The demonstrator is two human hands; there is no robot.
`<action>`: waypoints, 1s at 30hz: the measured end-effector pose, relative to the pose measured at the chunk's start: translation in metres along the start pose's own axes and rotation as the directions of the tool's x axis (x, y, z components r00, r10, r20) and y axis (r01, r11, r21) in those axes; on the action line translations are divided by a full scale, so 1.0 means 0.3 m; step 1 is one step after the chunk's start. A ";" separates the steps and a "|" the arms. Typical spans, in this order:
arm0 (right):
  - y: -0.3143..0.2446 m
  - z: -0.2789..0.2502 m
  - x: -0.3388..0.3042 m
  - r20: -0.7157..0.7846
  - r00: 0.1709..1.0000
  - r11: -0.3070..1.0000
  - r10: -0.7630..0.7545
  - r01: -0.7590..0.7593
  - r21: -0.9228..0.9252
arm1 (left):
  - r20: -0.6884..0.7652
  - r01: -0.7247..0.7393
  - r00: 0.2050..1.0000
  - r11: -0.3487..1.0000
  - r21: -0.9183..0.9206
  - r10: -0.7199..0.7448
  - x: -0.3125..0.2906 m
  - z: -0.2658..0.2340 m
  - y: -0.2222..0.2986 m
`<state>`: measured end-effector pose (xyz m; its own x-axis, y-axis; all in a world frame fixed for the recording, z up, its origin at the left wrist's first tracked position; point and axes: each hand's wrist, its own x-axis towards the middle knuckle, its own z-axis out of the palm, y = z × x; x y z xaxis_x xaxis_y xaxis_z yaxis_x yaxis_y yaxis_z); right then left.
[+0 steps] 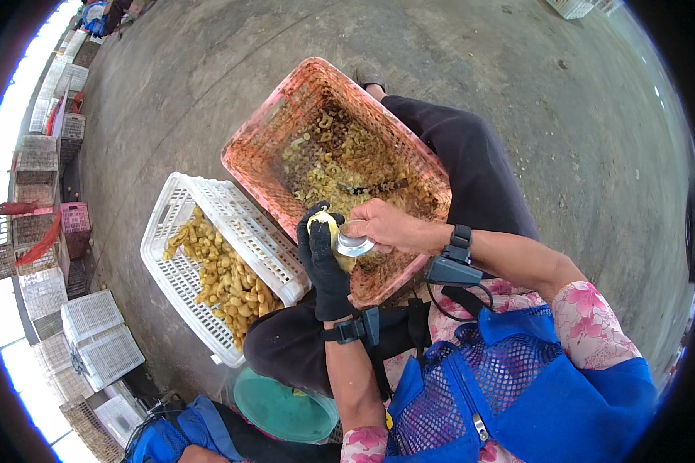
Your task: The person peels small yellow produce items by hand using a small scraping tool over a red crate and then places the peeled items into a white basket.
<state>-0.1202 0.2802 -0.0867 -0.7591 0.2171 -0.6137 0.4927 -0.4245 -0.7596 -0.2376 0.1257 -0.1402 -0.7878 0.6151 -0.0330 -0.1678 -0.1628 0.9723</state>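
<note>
Gloved left fingers (pixel 303 241) curl around a pale yellow piece (pixel 323 221); bare right fingers (pixel 363 224) grip a round metal tool (pixel 354 246) just beside it, over the pink crate's (pixel 247 154) edge nearest the white basket (pixel 239 202).

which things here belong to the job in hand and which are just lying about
In use:
- pale yellow piece, in the gloved left hand
- shiny metal tool, in the right hand
- red crate of scraps
- white crate of yellowish pieces

Probably just about:
- teal basin
- stacked crates at far left
</note>
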 end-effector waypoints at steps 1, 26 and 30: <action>0.006 -0.003 -0.005 0.053 0.999 0.997 0.000 0.004 -0.074 | -0.024 0.074 0.997 0.996 -0.057 -0.076 -0.003 -0.008 0.007; 0.058 0.083 -0.012 -0.065 0.966 0.966 -0.251 0.245 -0.079 | -0.004 0.194 0.977 0.900 -0.390 -0.213 0.001 -0.061 -0.017; 0.238 -0.022 -0.003 0.276 0.960 0.972 -0.057 0.116 -0.203 | -0.093 0.148 0.972 0.873 -0.465 -0.214 0.049 -0.121 -0.047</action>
<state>-0.0815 0.2553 -0.1417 -0.8736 -0.0099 -0.4865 0.4775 -0.2097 -0.8532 -0.2683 0.1090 -0.1628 -0.7853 0.5610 -0.2619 -0.5383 -0.4099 0.7363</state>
